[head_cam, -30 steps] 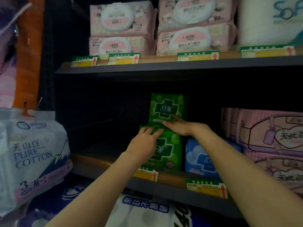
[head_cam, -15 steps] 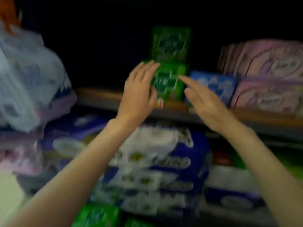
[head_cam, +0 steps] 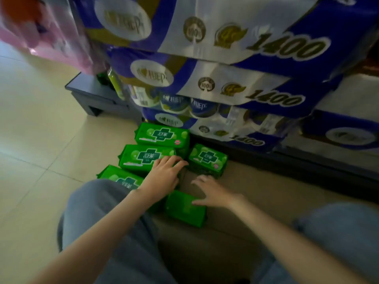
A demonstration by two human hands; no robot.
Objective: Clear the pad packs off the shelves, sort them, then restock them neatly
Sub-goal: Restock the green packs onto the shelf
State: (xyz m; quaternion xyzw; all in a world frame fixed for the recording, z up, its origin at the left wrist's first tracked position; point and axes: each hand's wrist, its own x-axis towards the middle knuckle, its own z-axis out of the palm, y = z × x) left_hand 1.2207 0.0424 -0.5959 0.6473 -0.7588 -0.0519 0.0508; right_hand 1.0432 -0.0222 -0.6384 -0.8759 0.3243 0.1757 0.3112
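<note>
Fingers of the left hand (head_cam: 164,177) are spread flat over a green pad pack (head_cam: 143,157); those of the right hand (head_cam: 213,192) are splayed, with the thumb laid on a plain-faced green pack (head_cam: 184,210). Five green packs are seen lying on the tiled floor (head_cam: 30,140), below stacked tissue bales (head_cam: 225,83).

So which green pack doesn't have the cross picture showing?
The green pack nearest the person, under the right hand. Its visible face is plain green, while the other green packs show a cross logo.
</note>
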